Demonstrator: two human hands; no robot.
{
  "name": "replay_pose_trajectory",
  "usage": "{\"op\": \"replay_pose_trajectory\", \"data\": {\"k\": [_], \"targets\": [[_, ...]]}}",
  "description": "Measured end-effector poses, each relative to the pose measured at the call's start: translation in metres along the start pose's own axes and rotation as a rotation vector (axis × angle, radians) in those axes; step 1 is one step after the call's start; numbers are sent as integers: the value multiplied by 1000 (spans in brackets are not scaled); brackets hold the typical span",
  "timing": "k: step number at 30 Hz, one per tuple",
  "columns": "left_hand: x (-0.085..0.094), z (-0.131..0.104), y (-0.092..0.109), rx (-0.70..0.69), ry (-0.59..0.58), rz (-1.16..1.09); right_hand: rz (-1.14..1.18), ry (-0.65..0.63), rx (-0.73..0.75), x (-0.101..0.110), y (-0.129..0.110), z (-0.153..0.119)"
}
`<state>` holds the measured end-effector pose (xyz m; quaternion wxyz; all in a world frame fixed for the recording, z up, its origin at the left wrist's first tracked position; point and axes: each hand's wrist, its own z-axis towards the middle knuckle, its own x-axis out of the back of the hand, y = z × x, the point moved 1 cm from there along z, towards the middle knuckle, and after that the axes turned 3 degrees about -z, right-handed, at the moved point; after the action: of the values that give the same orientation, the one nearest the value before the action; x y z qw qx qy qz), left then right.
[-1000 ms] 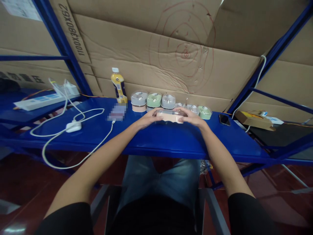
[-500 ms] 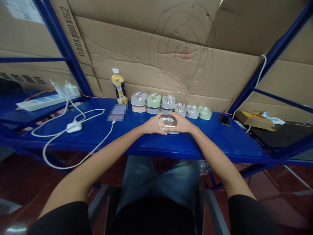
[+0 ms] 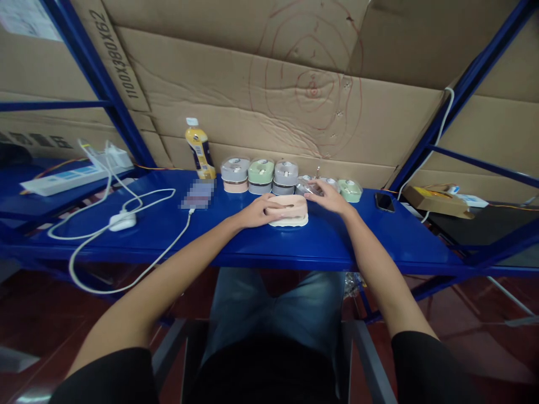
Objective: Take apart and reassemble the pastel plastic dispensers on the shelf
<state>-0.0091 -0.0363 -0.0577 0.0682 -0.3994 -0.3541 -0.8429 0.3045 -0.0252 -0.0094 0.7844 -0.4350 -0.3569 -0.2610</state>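
A pale pink plastic box (image 3: 298, 209) with a wavy cream base sits on the blue table in front of me, its top uncovered and a small dark slot showing. My left hand (image 3: 257, 212) grips it from the left, thumb in front and fingers behind. Just behind and right of the box, my right hand (image 3: 328, 196) pinches what looks like its clear lid (image 3: 310, 189); the lid overlaps a small grey box behind, so its outline is hard to make out.
Along the cardboard wall stand stacked lidded boxes (image 3: 261, 173) in grey, green and pink, with a small green box (image 3: 349, 191) farther right. A yellow drink bottle (image 3: 200, 150), a phone (image 3: 384, 202), a white charger (image 3: 122, 221) with looped cable and a power strip (image 3: 73, 175) lie around.
The glossy clear cover has come off the pink box. My right hand has moved up and right, away from it, while my left hand stays on the box. The view has shifted slightly.
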Motion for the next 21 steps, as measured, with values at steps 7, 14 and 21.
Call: {"op": "replay_pose_trajectory", "data": {"k": [7,14,21], "targets": [[38,-3,-21,210,63,-11,-3,-100,-36,8,11,2],[27,0,-12,168,148,-65,38,-46,66,-1,9,4],[-11,7,7,52,134,-130,43,-88,382,-27,-25,2]]}}
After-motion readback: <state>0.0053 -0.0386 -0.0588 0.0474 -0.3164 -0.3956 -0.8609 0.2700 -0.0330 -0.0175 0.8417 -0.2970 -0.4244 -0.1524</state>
